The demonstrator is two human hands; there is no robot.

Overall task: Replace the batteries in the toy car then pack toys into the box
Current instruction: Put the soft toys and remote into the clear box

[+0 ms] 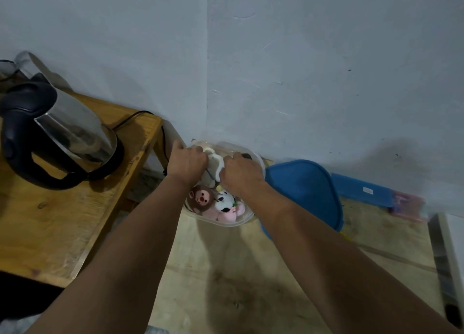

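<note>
Head view looks down on two bare forearms reaching into a clear oval plastic box (247, 219) that sits on the pale floor in the corner of two grey walls. The left hand (187, 164) and the right hand (239, 174) are both knuckles-up with fingers curled down into the far half of the box, gripping a white soft toy (213, 163) that shows in the gap between them; the fingertips themselves are hidden. Just nearer than the knuckles, inside the box, lie a brown round-faced plush toy (200, 199) and, touching it, a white and pink plush toy (227, 207). Just beyond the right hand's fingers a small dark object sits at the box's rim, unclear what. Right of the right hand a blue plastic lid (305, 194) lies on the floor beside the box. Left of the left hand, a steel and black electric kettle (62, 135) stands on a wooden table (50, 223).
</note>
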